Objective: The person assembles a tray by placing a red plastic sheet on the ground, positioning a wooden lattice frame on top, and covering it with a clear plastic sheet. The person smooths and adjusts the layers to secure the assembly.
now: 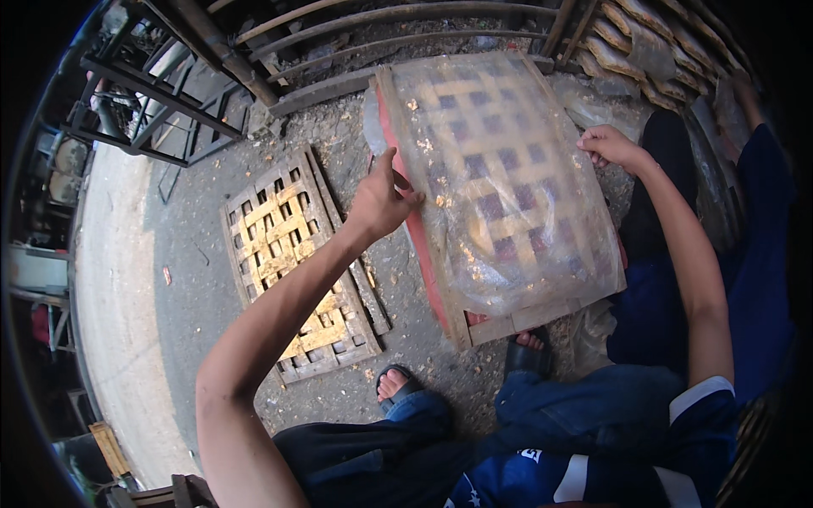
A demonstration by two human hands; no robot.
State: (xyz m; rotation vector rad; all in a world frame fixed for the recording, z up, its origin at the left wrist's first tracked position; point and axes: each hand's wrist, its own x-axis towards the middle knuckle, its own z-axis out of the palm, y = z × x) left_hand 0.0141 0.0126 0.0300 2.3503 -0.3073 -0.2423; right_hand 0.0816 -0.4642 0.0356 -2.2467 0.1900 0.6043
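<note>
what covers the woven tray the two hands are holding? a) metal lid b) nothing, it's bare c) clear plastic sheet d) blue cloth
c: a wrinkled clear plastic sheet lies over the woven tray, its lattice showing through, with the left hand on the tray's left edge and the right hand at its right edge.

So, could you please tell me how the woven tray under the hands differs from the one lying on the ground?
The held bamboo tray is covered by a clear plastic sheet; the bare bamboo tray is uncovered. The held one is gripped by the left hand and right hand; the bare one lies flat, untouched. The held one looks larger. Both are woven lattices in wooden frames.
</note>
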